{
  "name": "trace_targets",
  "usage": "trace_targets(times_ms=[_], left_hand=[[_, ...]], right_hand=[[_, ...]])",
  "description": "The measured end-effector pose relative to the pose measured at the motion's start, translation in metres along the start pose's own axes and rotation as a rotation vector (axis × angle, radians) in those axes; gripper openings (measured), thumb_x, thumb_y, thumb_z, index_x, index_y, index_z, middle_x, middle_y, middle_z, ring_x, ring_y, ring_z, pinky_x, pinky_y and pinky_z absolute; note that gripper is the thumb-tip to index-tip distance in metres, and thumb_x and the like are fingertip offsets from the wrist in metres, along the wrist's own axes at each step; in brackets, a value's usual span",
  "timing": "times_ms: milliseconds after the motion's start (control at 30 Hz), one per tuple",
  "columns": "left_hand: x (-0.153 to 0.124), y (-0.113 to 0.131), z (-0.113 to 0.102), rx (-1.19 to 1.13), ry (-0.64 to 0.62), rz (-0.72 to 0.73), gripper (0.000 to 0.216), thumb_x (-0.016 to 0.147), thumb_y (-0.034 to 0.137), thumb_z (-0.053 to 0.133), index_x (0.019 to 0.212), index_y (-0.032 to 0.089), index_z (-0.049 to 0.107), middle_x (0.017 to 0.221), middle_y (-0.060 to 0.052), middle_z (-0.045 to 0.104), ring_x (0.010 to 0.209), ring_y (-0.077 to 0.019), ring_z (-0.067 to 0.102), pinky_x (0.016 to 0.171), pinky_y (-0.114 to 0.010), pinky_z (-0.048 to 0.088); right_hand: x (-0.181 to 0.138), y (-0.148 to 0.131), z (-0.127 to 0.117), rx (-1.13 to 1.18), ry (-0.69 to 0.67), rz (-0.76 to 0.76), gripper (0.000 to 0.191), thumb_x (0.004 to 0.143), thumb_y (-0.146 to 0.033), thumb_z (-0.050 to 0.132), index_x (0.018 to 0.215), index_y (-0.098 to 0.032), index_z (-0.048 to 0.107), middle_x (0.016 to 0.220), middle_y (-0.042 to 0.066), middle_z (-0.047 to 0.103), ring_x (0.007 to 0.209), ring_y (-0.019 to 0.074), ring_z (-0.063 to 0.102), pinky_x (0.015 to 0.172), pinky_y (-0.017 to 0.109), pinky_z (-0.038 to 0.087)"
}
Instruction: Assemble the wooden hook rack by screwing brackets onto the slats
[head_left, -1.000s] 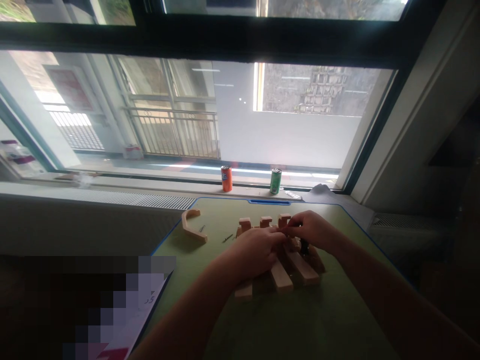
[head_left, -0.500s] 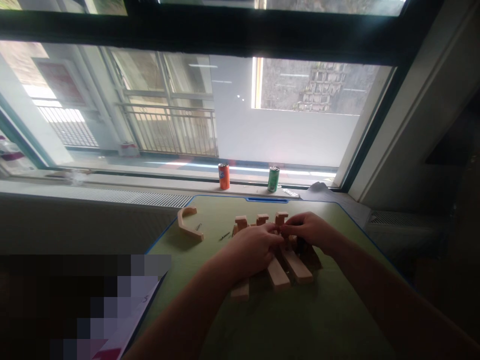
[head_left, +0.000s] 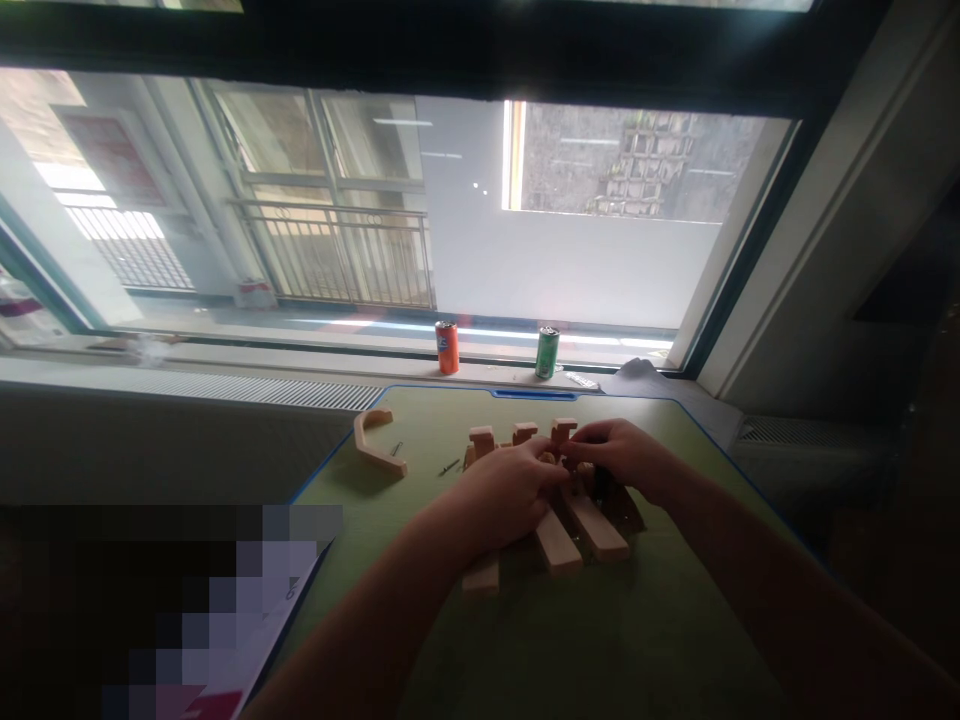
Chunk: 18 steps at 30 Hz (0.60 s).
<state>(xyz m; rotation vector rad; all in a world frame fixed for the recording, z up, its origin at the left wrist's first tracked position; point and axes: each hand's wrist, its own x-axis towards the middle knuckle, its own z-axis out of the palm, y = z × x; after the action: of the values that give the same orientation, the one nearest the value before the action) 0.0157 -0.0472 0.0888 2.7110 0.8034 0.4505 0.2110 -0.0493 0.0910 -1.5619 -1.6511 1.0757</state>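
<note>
A wooden slatted assembly (head_left: 559,540) lies on the green table mat (head_left: 585,640), with three notched ends sticking up at its far side. My left hand (head_left: 506,495) rests on top of it, fingers curled and pinched toward the middle. Just to its right, my right hand (head_left: 622,455) is also closed, its fingertips meeting those of the left hand over the wood. What the fingertips pinch is too small and dark to name. A dark piece shows under the right hand.
A curved wooden piece (head_left: 377,445) lies at the mat's far left, with small screws (head_left: 450,467) beside it. An orange can (head_left: 447,347) and a green can (head_left: 547,352) stand on the windowsill. A white paper (head_left: 262,630) overhangs the mat's left edge.
Both hands stay pinched together over the wooden assembly with only slight finger shifts. The view has tilted a little, so everything sits slightly higher in the frame.
</note>
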Motion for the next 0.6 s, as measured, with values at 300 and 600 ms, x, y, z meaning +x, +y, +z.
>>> trace_targets(times_ms=[300,600], left_hand=[[-0.0022,0.003,-0.0014,0.052,-0.016,-0.028,0.029,0.081,0.025,0.043,0.104,0.031,0.058,0.139,0.003,0.029,0.109,-0.0216,0.047,0.09,-0.032,0.04],[-0.0024,0.0032,0.0007,0.101,0.003,-0.083,0.038,0.083,0.023,0.035,0.119,0.026,0.048,0.139,-0.005,0.031,0.123,-0.0254,0.035,0.097,-0.038,0.033]], right_hand=[[0.0006,0.0034,0.0038,0.089,-0.004,-0.01,0.032,0.064,-0.043,0.066,0.081,-0.016,0.068,0.073,0.003,0.066,0.061,0.0115,0.056,0.054,0.021,0.041],[0.0018,0.0037,0.0009,0.069,-0.034,0.064,0.033,0.061,-0.045,0.067,0.077,-0.016,0.068,0.054,-0.002,0.055,0.039,0.0041,0.038,0.036,0.019,0.025]])
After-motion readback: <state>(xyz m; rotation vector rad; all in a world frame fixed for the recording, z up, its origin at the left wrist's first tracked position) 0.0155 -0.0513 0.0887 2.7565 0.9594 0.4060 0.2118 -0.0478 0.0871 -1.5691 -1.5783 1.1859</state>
